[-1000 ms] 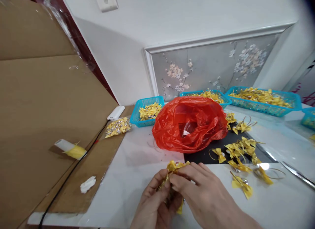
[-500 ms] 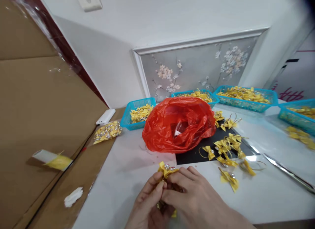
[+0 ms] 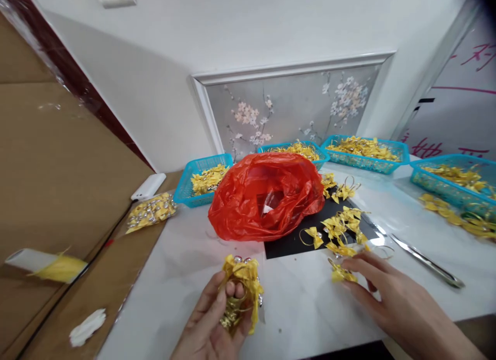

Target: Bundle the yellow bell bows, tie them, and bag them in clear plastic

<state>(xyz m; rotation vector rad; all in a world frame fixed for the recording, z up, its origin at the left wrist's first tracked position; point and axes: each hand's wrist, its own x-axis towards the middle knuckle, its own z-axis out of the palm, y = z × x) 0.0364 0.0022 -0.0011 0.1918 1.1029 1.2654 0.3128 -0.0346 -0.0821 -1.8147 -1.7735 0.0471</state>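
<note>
My left hand (image 3: 211, 318) grips a bunch of yellow ribbon bows (image 3: 242, 287) with small silver beads and gold loops, held just above the white table (image 3: 298, 303). My right hand (image 3: 387, 293) has its fingertips on a single yellow bow (image 3: 341, 273) lying on the table. More loose yellow bows (image 3: 341, 225) lie scattered behind it, partly on a black sheet (image 3: 290, 241).
A crumpled red plastic bag (image 3: 265, 194) sits mid-table. Several blue baskets (image 3: 201, 176) of yellow bows line the back and right. Metal tongs (image 3: 424, 259) lie at the right. Cardboard (image 3: 58, 169) with a packet of bows (image 3: 151, 211), a white device (image 3: 149, 185) and a ribbon spool (image 3: 42, 262) is at the left.
My right hand left the bunch and moved right onto a loose bow on the table. My left hand keeps the bunch. The view has panned to the right.
</note>
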